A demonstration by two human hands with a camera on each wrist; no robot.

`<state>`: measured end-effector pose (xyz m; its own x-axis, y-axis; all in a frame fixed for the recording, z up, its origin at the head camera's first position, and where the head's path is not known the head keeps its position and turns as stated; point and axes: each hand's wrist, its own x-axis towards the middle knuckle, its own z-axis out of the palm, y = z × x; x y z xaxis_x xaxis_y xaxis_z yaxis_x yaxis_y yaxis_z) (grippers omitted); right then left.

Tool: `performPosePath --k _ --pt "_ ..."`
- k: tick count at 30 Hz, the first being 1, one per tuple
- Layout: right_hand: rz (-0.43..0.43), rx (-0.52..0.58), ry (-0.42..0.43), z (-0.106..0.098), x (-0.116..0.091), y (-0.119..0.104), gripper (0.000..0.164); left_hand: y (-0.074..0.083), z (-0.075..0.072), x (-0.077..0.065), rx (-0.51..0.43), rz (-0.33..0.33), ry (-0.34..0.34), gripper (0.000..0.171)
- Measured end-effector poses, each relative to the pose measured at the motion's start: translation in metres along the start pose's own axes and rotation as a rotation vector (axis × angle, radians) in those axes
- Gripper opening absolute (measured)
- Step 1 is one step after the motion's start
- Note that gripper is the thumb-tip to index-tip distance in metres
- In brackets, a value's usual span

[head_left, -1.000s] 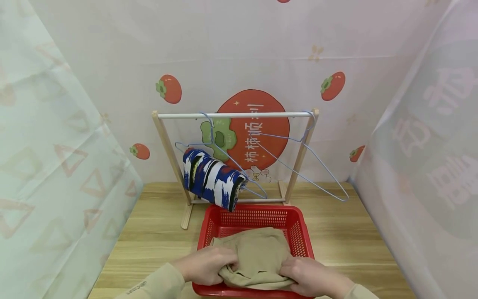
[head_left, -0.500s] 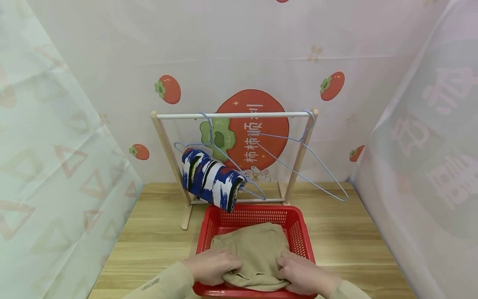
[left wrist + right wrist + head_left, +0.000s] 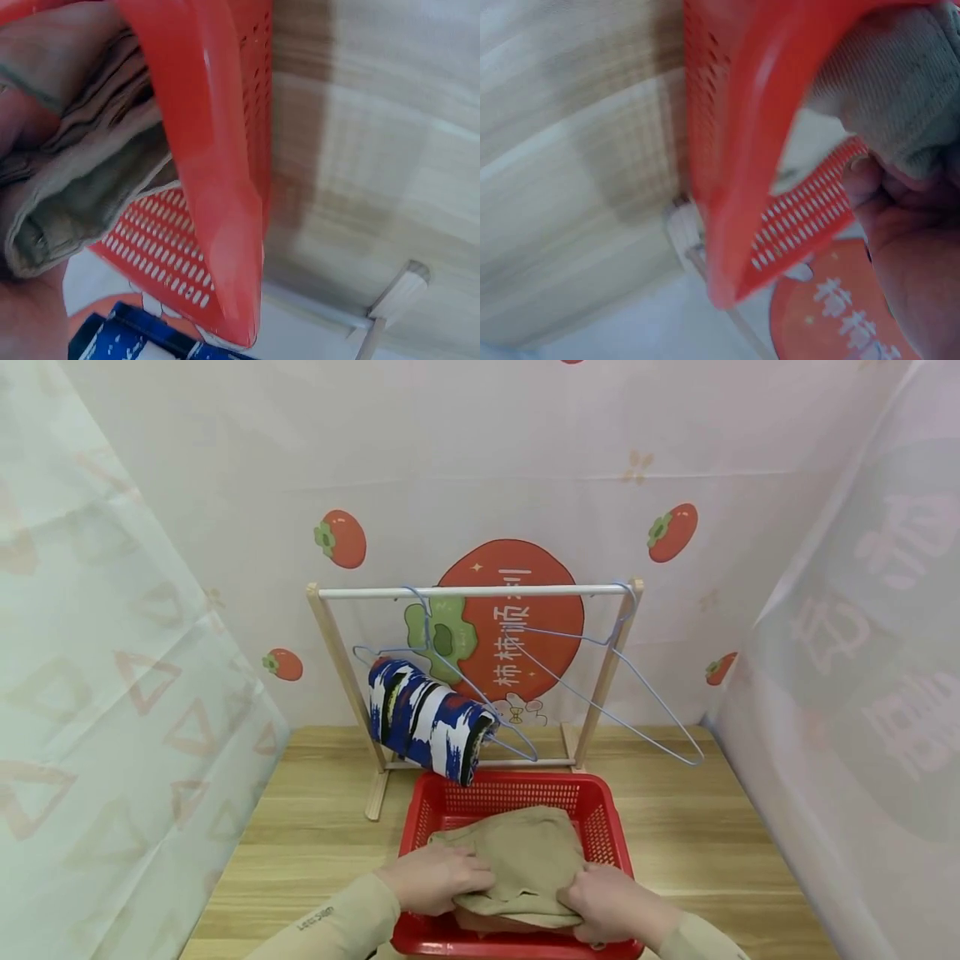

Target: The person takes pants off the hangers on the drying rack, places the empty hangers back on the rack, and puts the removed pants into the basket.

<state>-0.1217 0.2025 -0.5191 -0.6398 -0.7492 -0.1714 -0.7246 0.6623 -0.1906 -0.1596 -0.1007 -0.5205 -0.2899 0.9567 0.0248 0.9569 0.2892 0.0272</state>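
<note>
A folded khaki garment [image 3: 528,852] lies in the red plastic basket [image 3: 517,793]. My left hand [image 3: 435,878] grips its near left side, and my right hand [image 3: 609,902] pinches the near right corner. Between the hands the upper layer is raised a little, with another layer of cloth showing beneath. In the left wrist view the garment [image 3: 75,202] shows a thick stitched edge and stacked folds beside the hand [image 3: 30,319]. The right wrist view shows the thumb and fingers of the right hand [image 3: 907,240] under a ribbed-looking piece of the cloth [image 3: 900,82].
Behind the basket stands a wooden rack with a white rod [image 3: 495,592]. A blue hanger [image 3: 427,631] on the left carries a blue, white and black patterned cloth [image 3: 431,718] that reaches down to the basket's back rim. A bare blue hanger [image 3: 652,689] hangs at the right.
The garment's near edge has come up and away from me, baring the layer below. My left hand has shifted slightly right and forward over the cloth; the right hand has moved a little.
</note>
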Motion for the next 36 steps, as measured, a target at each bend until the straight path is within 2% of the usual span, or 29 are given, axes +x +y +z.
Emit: performPosePath --k 4,7,11,14,18,25,32,36 --pt "-0.014 -0.037 0.071 -0.010 -0.010 -0.004 0.027 -0.005 -0.006 0.003 0.065 0.033 0.100 0.038" --pt "-0.029 -0.027 0.085 -0.016 -0.015 -0.006 0.027 -0.008 -0.007 0.008 0.110 0.065 0.176 0.033" --pt "-0.070 0.005 0.084 -0.019 -0.015 -0.006 0.030 -0.009 -0.006 0.009 0.154 0.087 0.209 0.024" --pt "-0.076 0.039 0.042 -0.014 -0.012 -0.005 0.031 -0.008 -0.004 0.005 0.154 0.091 0.180 0.020" --pt "-0.042 0.078 -0.026 -0.007 -0.007 -0.007 0.029 -0.005 -0.001 -0.002 0.111 0.078 0.117 0.022" --pt "-0.021 0.015 -0.072 0.001 0.003 -0.007 0.022 0.003 0.004 -0.005 0.035 0.053 -0.020 0.027" --pt "-0.103 -0.161 -0.017 0.019 0.009 -0.003 0.016 0.010 0.010 -0.002 0.000 0.007 -0.119 0.033" --pt "-0.114 -0.167 0.007 0.027 0.009 0.002 0.015 0.012 0.011 -0.002 -0.018 -0.011 -0.155 0.033"
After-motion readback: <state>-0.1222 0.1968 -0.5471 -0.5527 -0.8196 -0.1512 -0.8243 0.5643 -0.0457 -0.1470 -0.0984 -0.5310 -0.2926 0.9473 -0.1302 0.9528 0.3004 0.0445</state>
